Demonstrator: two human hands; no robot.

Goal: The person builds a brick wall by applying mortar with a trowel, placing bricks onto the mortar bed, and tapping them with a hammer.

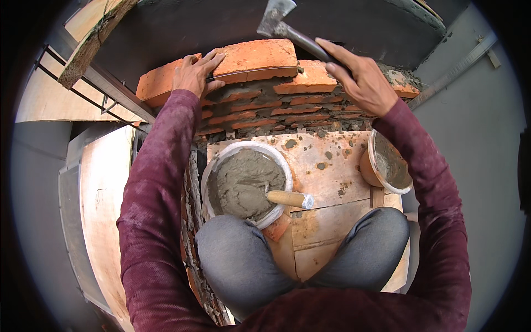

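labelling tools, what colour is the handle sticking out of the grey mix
The handle is yellowish tan with a whitish end, seen in head view.

Top bricks (255, 58): bright orange. Brick courses (260, 109) below: orange bands striped with grey mortar. Hammer-like tool (311, 43): silver-grey head, dark grey handle. Large bucket (207, 191): white; wet mortar (243, 185) inside, dull grey. Trowel handle (286, 198): tan, whitish end. Smaller bucket (367, 169): orange-brown, pale rim. Boards (315, 185): pale tan, blotched grey and rust. Sleeves (152, 205): maroon, whitish smudges. Trousers (229, 246): faded blue-grey. Back wall (193, 25): charcoal. Right wall (484, 133): lighter grey.
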